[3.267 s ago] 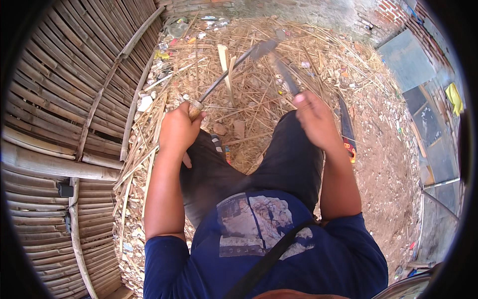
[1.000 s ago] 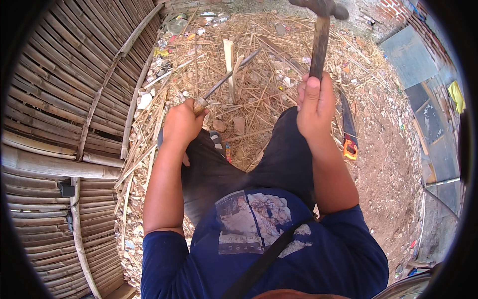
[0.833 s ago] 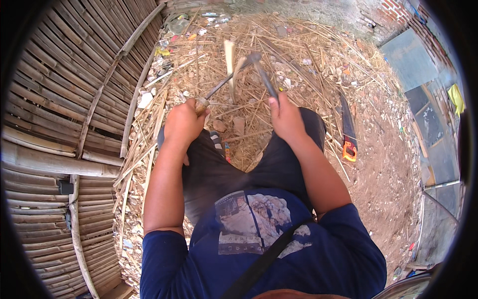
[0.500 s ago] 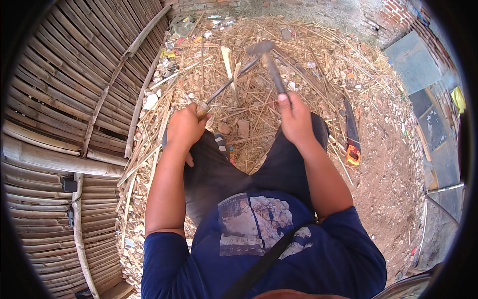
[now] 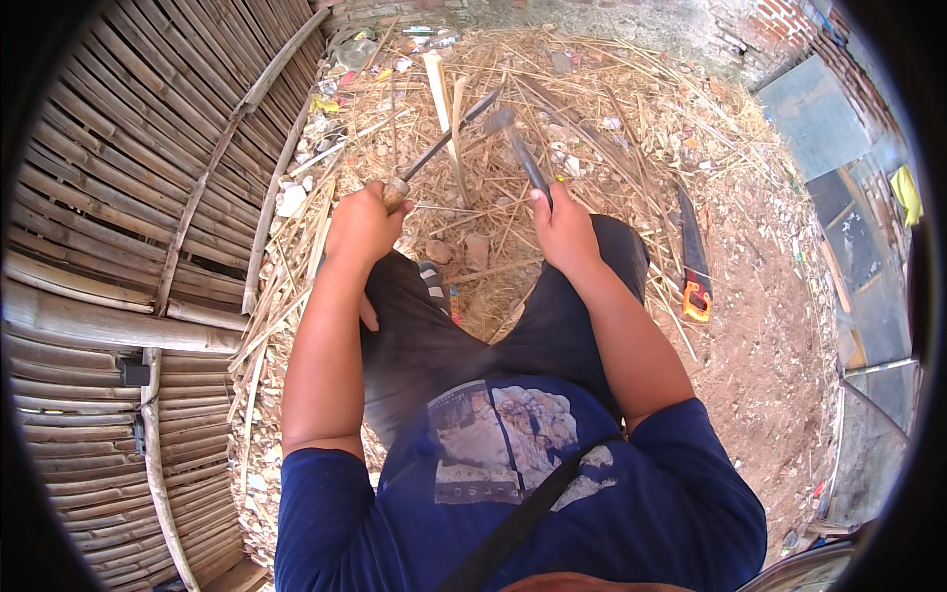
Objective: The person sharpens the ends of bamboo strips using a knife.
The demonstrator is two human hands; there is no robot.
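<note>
My left hand [image 5: 361, 225] is closed round the wooden handle of a long, dark-bladed knife [image 5: 426, 158]. The blade slants up and to the right, across a pale upright bamboo piece [image 5: 437, 89] that looks split, with a narrower strip beside it. My right hand [image 5: 568, 233] grips a hammer [image 5: 530, 160] by its dark handle. Its head is slightly blurred and close to the outer part of the blade; whether they touch I cannot tell. Both hands are above my knees, with the bamboo piece beyond them.
A handsaw [image 5: 694, 252] with an orange handle lies on the ground to the right. Bamboo shavings and strips [image 5: 592, 89] cover the ground ahead. A bamboo slat wall [image 5: 187, 148] rises at the left; grey panels [image 5: 819, 123] line the right side.
The hammer head has moved left and down toward me, now on the near side of the blade's outer end. My right hand has shifted slightly left. My left hand still holds the knife.
</note>
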